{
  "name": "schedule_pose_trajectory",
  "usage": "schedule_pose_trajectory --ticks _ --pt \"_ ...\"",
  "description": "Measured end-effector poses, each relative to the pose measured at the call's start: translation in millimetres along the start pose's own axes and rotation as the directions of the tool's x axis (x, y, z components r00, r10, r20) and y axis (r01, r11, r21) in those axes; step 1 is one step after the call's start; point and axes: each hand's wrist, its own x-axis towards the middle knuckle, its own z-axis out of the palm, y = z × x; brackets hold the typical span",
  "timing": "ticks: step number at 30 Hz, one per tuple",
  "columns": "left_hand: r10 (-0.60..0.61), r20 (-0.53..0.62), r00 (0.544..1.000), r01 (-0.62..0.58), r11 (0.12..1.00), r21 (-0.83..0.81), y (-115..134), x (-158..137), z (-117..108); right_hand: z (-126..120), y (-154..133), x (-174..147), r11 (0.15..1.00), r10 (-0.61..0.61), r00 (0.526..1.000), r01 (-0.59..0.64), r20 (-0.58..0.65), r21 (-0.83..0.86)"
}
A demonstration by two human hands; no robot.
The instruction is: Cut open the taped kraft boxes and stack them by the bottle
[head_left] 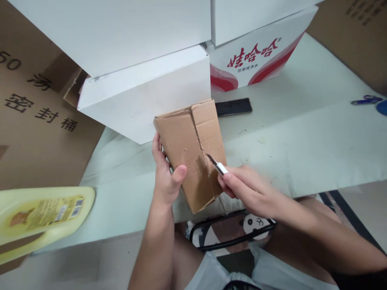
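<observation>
A small brown cardboard box (178, 141) is tilted up over the near part of the table, its long flap seam facing me. My left hand (167, 177) grips the box's left side, thumb on the front face and fingers behind. In my right hand (244, 187) is a utility knife (221, 168) with a white handle and a dark blade. The blade tip points at the middle of the seam; whether it touches the cardboard I cannot tell. Above the tip the seam gapes a little, and a strip that looks like clear tape crosses the lower part.
White cartons (145, 88) are stacked behind the box, one with red print (254, 56). A phone (234, 107) lies beside them. A yellow jug (45, 217) stands at left before a large brown carton (33, 100). Blue scissors (367, 100) lie far right on the table (302, 121).
</observation>
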Motion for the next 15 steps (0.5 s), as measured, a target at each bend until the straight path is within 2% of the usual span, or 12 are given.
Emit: schedule_pose_trajectory --ticks 3,9,15 --pt "0.010 0.000 1.000 -0.010 0.999 -0.032 5.4 0.7 2.8 6.0 -7.1 0.1 0.997 0.054 0.997 -0.051 0.053 -0.062" --pt "0.018 -0.009 1.000 -0.018 0.999 -0.033 10.2 0.6 7.4 12.1 -11.0 -1.4 0.945 0.123 0.992 -0.130 -0.042 -0.300" --pt "-0.004 -0.033 0.999 0.003 0.999 -0.039 10.8 -0.2 9.0 11.1 -13.1 -2.4 0.929 0.143 0.990 -0.135 -0.004 -0.345"
